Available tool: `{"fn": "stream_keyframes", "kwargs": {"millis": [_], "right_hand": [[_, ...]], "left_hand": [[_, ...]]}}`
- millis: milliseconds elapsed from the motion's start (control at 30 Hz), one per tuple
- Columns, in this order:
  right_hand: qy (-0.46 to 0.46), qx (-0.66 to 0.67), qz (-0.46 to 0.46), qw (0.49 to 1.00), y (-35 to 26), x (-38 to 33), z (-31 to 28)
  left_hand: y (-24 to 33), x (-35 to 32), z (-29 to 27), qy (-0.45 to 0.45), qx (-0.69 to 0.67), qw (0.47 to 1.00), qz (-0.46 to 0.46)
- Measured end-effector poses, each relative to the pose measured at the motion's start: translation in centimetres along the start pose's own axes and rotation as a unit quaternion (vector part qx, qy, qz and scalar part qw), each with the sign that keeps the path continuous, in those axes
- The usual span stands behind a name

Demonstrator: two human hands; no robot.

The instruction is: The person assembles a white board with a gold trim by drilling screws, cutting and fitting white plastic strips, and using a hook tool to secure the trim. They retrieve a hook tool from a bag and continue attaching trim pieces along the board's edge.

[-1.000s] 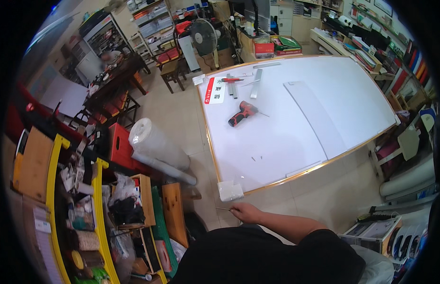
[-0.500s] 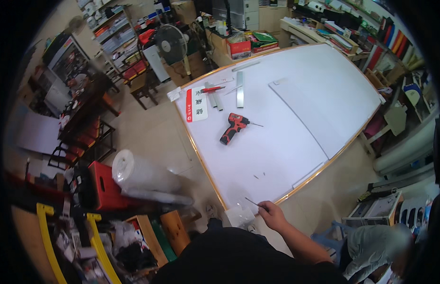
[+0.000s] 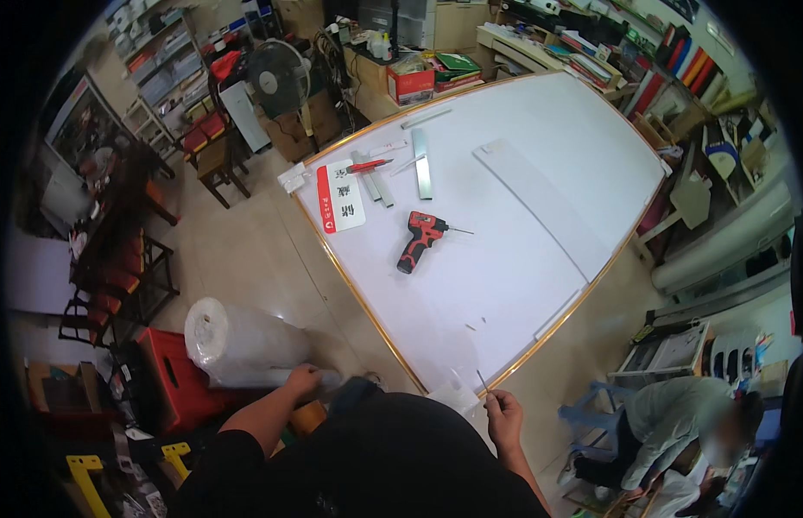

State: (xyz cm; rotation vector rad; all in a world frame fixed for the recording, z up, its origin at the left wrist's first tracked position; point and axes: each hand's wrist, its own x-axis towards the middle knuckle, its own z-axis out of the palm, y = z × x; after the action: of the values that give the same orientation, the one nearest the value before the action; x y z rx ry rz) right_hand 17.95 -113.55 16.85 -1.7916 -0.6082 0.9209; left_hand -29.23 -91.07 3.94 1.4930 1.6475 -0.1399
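My right hand (image 3: 503, 414) pinches a thin metal rod (image 3: 482, 380), pointing up and away over the near corner of a large white board (image 3: 401, 319) with a gold edge. Below it lies a piece of clear plastic (image 3: 453, 393). My left hand (image 3: 305, 380) is out to the left, fingers curled, beside a big roll of clear plastic film (image 3: 237, 337); whatever it may hold is hidden. On the board rest a red and black cordless drill (image 3: 419, 242) with a long bit, a red utility knife (image 3: 369, 166), a red and white sign (image 3: 339, 197) and a metal channel (image 3: 421, 164).
A long strip panel (image 3: 527, 203) lies across the board, with small bits near its front. A standing fan (image 3: 281, 78) and red boxes (image 3: 410, 85) are behind. A red crate (image 3: 168, 371) stands at left; another person (image 3: 678, 423) bends at lower right beside a blue stool (image 3: 596, 406).
My left hand has come into view beside the plastic roll. My right hand has drawn slightly nearer to my body, and the rod now points more upright. The view has shifted somewhat.
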Motion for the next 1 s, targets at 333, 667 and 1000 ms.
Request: {"fn": "stream_keyframes", "kwargs": {"millis": [333, 667, 1000], "right_hand": [[0.056, -0.031, 0.026, 0.998, -1.2, 4.9, 6.1], [0.147, -0.041, 0.007, 0.988, -14.4, 14.6, 24.9], [0.205, -0.058, 0.064, 0.975, -16.2, 23.4, 29.0]], "left_hand": [[7.9, 9.3, -10.0, -0.015, 0.109, 0.976, 0.187], [13.9, 32.1, -35.8, 0.285, 0.006, 0.906, 0.313], [25.3, 42.5, -40.8, 0.151, 0.067, 0.915, 0.369]]}}
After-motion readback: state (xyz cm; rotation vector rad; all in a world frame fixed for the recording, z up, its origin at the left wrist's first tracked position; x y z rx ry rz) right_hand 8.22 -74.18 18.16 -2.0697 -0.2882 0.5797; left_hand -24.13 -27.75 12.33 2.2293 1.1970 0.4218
